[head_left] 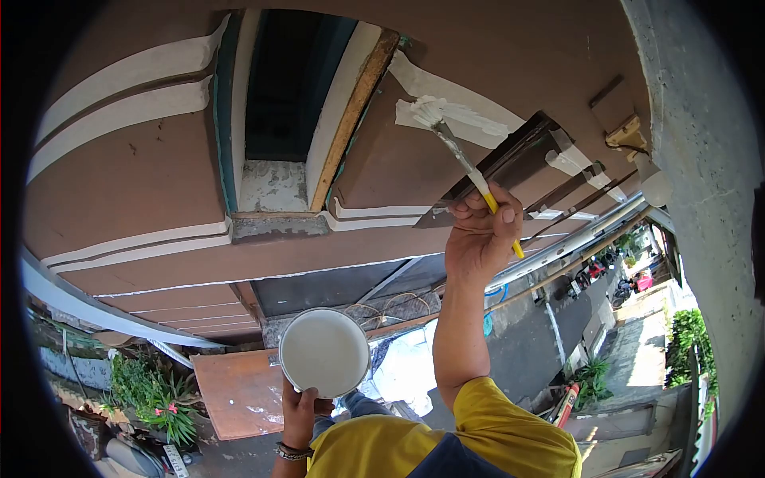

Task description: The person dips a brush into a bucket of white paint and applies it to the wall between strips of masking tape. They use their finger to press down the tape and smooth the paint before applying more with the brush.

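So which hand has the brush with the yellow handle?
The right hand, raised up by the brown wall, holds that brush. The left hand is different: it's lower down, holding the round white tub.

A leafy green plant with pink flowers (163, 390) grows at the lower left, near a white number plate with dark characters (175, 460). A dark grey paved street (522, 338) runs past a spiky green plant (590, 381) towards parked motorcycles (586, 279) and a bright pink object (644, 280), too small to identify. Dense, sunlit green foliage (689, 342) stands at the right, below a rough grey concrete surface (701, 159)
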The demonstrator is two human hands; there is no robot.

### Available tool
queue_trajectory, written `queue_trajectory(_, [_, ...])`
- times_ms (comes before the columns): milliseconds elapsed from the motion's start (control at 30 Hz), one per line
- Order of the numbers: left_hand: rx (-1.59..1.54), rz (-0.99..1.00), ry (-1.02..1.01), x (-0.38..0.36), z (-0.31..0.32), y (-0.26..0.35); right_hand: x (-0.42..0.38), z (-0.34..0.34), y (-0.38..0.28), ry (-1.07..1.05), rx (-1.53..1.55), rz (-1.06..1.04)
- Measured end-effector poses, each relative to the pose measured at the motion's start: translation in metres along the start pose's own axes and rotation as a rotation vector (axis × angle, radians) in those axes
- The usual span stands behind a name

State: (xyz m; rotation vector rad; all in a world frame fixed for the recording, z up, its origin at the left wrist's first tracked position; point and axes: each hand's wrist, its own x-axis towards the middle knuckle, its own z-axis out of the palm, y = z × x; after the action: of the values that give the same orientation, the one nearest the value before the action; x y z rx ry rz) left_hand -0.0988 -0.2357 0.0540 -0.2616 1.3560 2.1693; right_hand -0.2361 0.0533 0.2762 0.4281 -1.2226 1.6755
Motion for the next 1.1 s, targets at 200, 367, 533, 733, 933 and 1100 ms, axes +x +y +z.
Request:
queue_trajectory(200, [-0.015,-0.007,-0.009,0.002,-0.003,-0.007,0.005,0.007,0.001,-0.078,-0.026,0.004])
queue_trajectory(367, [-0.023,-0.006,-0.015,0.002,-0.002,-0.007,0.006,-0.001,-0.007,-0.114,0.011,0.066])
queue_trajectory(533, [-0.019,-0.011,-0.017,0.002,0.000,-0.005,0.010,0.006,-0.006,-0.081,0.012,0.015])
queue_trajectory(733, [-0.017,-0.005,-0.010,0.003,0.000,-0.007,0.009,-0.001,-0.006,-0.084,0.040,-0.102])
queue_trajectory(933, [-0.015,-0.002,-0.016,0.004,0.000,-0.009,0.012,0.001,-0.001,-0.125,-0.016,-0.028])
queue_trajectory(1100, [-0.019,-0.005,-0.008,0.003,0.000,-0.008,0.013,-0.002,-0.005,-0.123,-0.001,-0.052])
